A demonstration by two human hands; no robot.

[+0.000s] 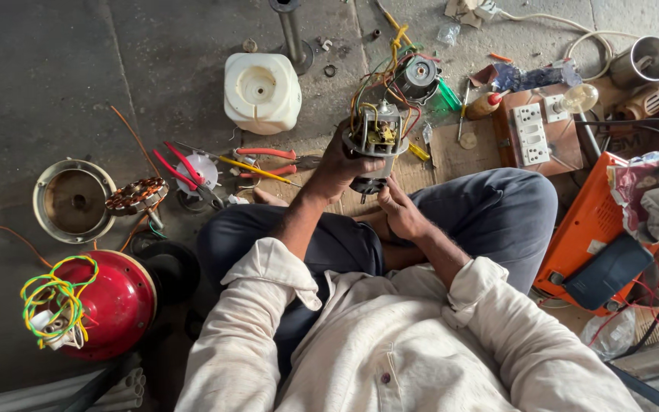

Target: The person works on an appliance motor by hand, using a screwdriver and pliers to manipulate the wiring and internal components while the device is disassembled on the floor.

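I sit cross-legged on the floor with a small electric motor [379,137] held up over my knees. My left hand [335,166] grips its grey frame from the left side. My right hand [400,210] is under it, fingers on the motor's dark lower end [368,185]. Coloured wires [390,80] run from the motor's top to a second round motor part [419,76] lying on the floor beyond.
White plastic housing [261,91], red-handled pliers [268,162], wire cutters [184,172] and a copper-wound stator [136,194] lie ahead left. A red fan motor dome [112,305] sits at left. A switchboard [532,133] and an orange case [585,229] are at right.
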